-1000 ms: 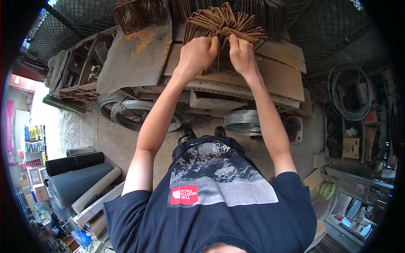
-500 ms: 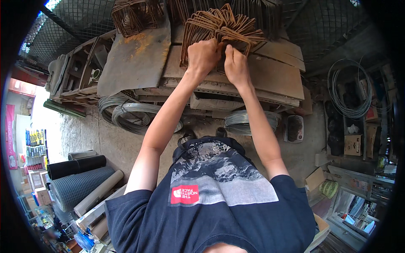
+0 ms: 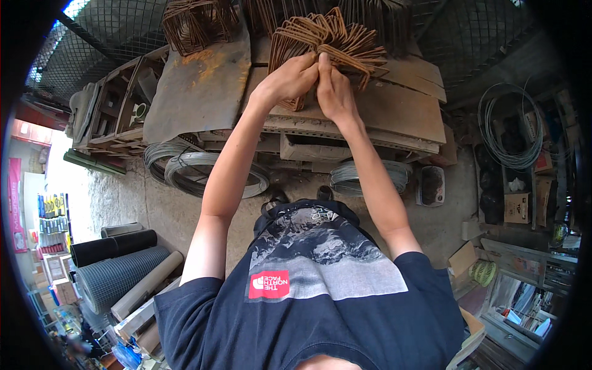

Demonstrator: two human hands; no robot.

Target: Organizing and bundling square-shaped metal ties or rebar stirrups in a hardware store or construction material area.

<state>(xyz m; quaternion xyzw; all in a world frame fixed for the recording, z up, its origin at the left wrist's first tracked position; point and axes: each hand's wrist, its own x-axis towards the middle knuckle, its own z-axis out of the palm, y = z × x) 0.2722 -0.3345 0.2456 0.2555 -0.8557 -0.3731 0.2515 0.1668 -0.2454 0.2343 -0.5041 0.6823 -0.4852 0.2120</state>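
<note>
The rusty rod bundle (image 3: 346,44) is resting on the wooden bench (image 3: 404,116); the left hand (image 3: 290,79) and right hand (image 3: 335,92) are meeting at its near side, partly closed, their grip unclear from here.

Cannot see the fingertips of the left hand (image 3: 290,79) and right hand (image 3: 336,98) clearly, nor tell a grip from a mere touch on the rusty wire frames (image 3: 342,40). Cannot count the tangled frames, or see the lower middle of the bundle behind both hands. Cut off at the top edge: a second stack of frames (image 3: 198,31) at upper left. Partly hidden: the left wire coils (image 3: 176,179) behind the left forearm (image 3: 237,157), the right wire coil (image 3: 345,177) behind the right forearm (image 3: 379,179). Too dark to identify: the contents of the pale bin (image 3: 439,197). Too small and blurred: the crowded goods (image 3: 73,339) at lower left.
</note>
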